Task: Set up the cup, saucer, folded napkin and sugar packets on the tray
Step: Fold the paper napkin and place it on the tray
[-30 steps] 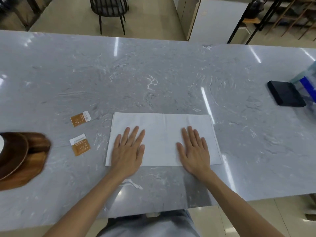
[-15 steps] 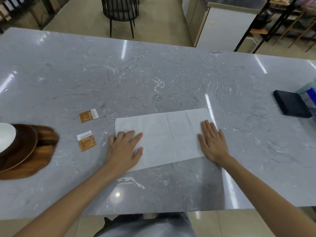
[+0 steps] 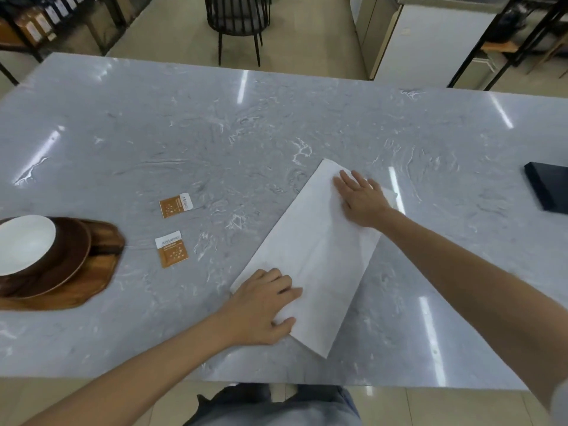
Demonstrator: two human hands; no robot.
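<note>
Napkin [image 3: 316, 256] lies flat on the grey marbled worktop [image 3: 215, 142] at the lower centre of the frame, a long white rectangle set on a diagonal from lower left up to upper right. Left hand [image 3: 264, 305] rests on its lower left end — fingers [image 3: 289, 292] lie loosely bent on the cloth and grip nothing. Right hand [image 3: 361, 196] rests palm down on the upper right end, its fingers straight and spread toward the upper left, also holding nothing.

Left of the napkin and apart from it, two orange-and-white sugar packets lie on the worktop — the upper packet [image 3: 176, 205] above the lower packet [image 3: 171, 249], the two not touching.

At the left edge of the frame sits the wooden tray [image 3: 101, 272], dark and irregular in outline. On it lies a brown saucer [image 3: 73, 256], and above that a white round piece [image 3: 24, 247], partly cut off by the frame edge; whether it is the cup I cannot tell.

At the right edge of the frame a black flat object [image 3: 547, 189] lies on the worktop. Beyond the far edge of the worktop, at the top of the frame, stands a black chair [image 3: 238, 13].
</note>
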